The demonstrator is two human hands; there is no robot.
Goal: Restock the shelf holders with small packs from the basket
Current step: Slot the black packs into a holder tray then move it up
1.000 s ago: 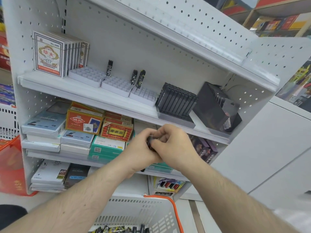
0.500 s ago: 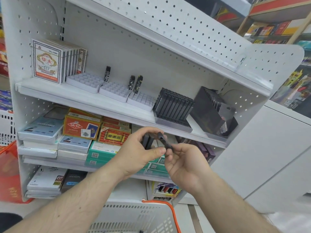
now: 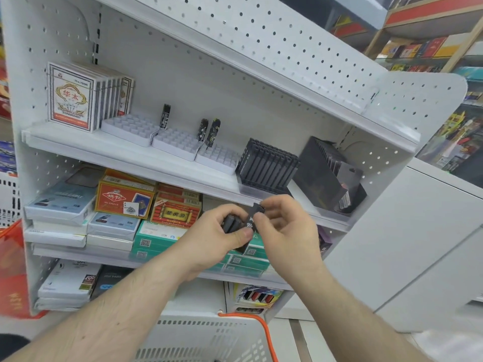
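Observation:
My left hand (image 3: 217, 236) grips a small bunch of dark packs (image 3: 232, 223) in front of the second shelf. My right hand (image 3: 285, 226) pinches one dark pack (image 3: 253, 218) by its top, touching the bunch. Three white slotted holders (image 3: 129, 128) (image 3: 176, 142) (image 3: 218, 158) lie on the upper shelf, with a dark pack (image 3: 166, 116) and two more packs (image 3: 209, 130) standing in them. The white basket (image 3: 209, 338) with an orange handle sits below my arms; its contents are out of sight.
A black ribbed holder (image 3: 266, 165) and a black display box (image 3: 329, 176) stand right of the white holders. Card boxes (image 3: 78, 97) fill the shelf's left end. Boxed goods (image 3: 125, 199) crowd the lower shelves. A red bag (image 3: 13, 270) hangs at the left.
My hands separated half a second ago with the right pulling one pack out, and have now come together again, slightly higher and to the right. The view shifted closer to the shelf.

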